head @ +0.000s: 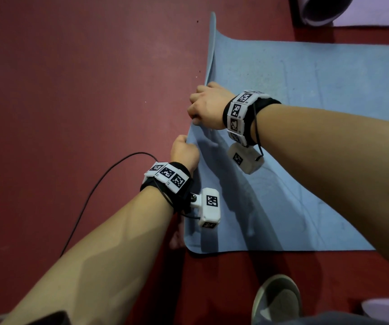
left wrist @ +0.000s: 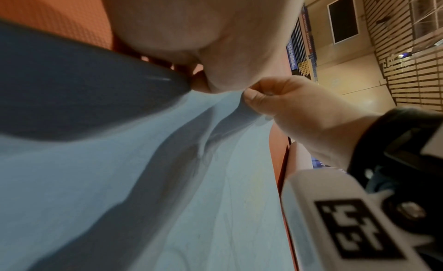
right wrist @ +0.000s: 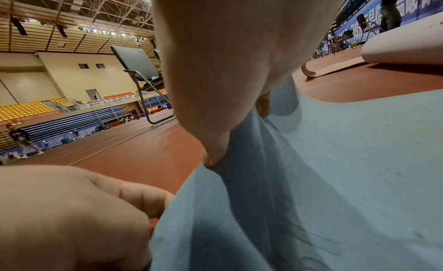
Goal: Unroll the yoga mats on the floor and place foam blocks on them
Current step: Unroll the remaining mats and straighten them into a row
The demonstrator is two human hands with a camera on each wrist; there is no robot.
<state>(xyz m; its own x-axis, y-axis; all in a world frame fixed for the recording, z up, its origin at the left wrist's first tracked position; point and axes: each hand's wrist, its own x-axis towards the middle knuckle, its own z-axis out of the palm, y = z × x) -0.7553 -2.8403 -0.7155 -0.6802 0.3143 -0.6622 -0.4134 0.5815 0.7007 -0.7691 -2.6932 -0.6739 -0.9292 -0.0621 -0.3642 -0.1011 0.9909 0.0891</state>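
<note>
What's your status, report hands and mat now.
Left hand and right hand both grip the flat blue foam yoga mat by its end edge, lifted and wrinkled. No foam blocks seen. Pale rolled mat lies beyond.

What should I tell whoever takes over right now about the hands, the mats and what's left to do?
Left hand: grips the short end edge of the light blue foam yoga mat.
Right hand: grips the same edge, farther from the body, lifting it off the dark red floor.
Blue mat: unrolled; its far corner still curls up.
Pale lilac yoga mat: beyond the blue one, partly rolled.
Done: blue mat rolled out.
Left: lay the held edge flat, finish the lilac mat, place foam blocks; none are in view.
</note>
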